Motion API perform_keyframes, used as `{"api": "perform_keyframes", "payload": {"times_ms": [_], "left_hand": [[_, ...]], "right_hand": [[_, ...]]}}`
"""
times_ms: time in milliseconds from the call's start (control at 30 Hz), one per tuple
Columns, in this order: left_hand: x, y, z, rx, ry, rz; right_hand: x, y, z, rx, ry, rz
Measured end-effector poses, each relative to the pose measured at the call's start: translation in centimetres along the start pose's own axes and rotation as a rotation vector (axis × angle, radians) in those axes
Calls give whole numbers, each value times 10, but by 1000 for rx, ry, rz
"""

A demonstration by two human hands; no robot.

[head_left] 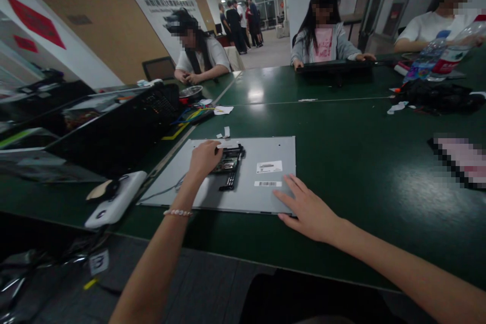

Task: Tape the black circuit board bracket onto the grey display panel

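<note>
A flat silver-grey panel (246, 200), like the back of a display, lies on the table in front of me. Near its middle sits a black plastic bracket (231, 179) around a circuit board (229, 164). My left hand (205, 159) reaches to the bracket's upper left side with its fingers curled in. A pale strip (230, 145) shows beside those fingertips; what they grip is hidden. My right hand (309, 210) rests on the panel's lower right edge, fingers spread. Two white labels, an upper label (269, 167) and a barcode label (268, 184), are just left of it. A thin grey cable (163, 192) runs off the panel's left side.
A white device (116, 200) stands left of the panel, beside an open black case (121, 126). Paper scraps (227, 131) lie beyond the panel. To the right are a phone-like object (461, 159), black plastic bags (436, 96) and bottles (450, 58). Several people sit across the green table (341, 131).
</note>
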State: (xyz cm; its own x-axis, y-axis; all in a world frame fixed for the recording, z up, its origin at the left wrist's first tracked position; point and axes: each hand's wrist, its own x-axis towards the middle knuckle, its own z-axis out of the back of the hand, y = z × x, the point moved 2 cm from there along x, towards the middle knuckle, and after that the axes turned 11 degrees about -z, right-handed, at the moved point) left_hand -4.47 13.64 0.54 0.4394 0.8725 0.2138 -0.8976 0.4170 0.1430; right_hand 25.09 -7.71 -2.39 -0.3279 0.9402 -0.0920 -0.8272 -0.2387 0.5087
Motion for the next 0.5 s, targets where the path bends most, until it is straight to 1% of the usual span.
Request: {"api": "perform_keyframes", "payload": {"times_ms": [200,333,433,500], "left_hand": [[-21,13,-4,-22,-17,45],[-30,9,-4,-87,-79,62],[-38,-1,1,-153,-166,43],[-44,-9,7,-195,-231,29]], "right_hand": [[-3,-1,-3,-11,-32,22],[0,1,-2,13,-21,13],[-5,6,16,81,-29,41],[-23,9,36,146,-64,81]]}}
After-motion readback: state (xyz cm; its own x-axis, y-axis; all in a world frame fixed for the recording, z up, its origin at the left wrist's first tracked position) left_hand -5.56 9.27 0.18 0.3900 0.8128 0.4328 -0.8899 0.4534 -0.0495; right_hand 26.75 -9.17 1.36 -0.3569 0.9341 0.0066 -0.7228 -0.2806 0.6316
